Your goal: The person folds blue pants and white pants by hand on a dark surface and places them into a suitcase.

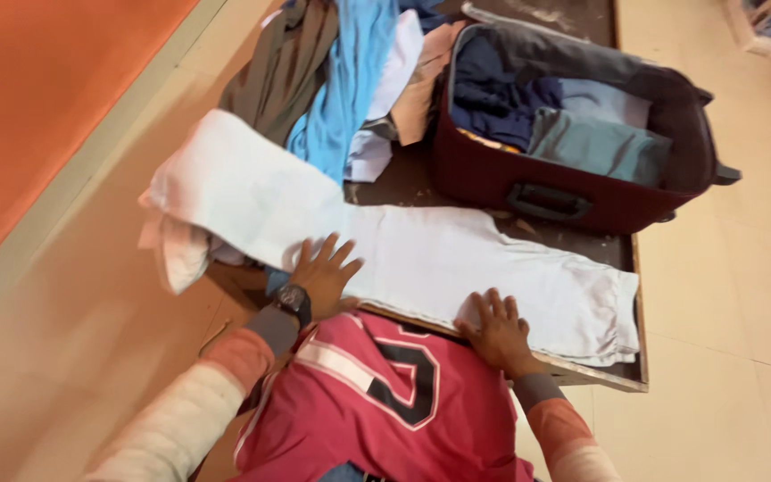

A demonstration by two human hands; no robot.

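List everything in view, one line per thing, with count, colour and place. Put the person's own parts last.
white trousers: one, white, spread flat along the near edge of the table
table: one, dark top with pale wooden edge, under the clothes and suitcase
suitcase: one, dark red, lid open, on the table at right, folded blue and grey-green clothes inside
clothes pile: several garments, brown, light blue, white, beige, at the table's far left
floor: pale tiles, right and left of the table
orange surface: one, upper left
wristwatch: one, black, on the left wrist
left hand: fingers spread, flat on the white trousers
right hand: fingers spread, flat on the white trousers
pink shirt: one, worn by the person, bottom centre
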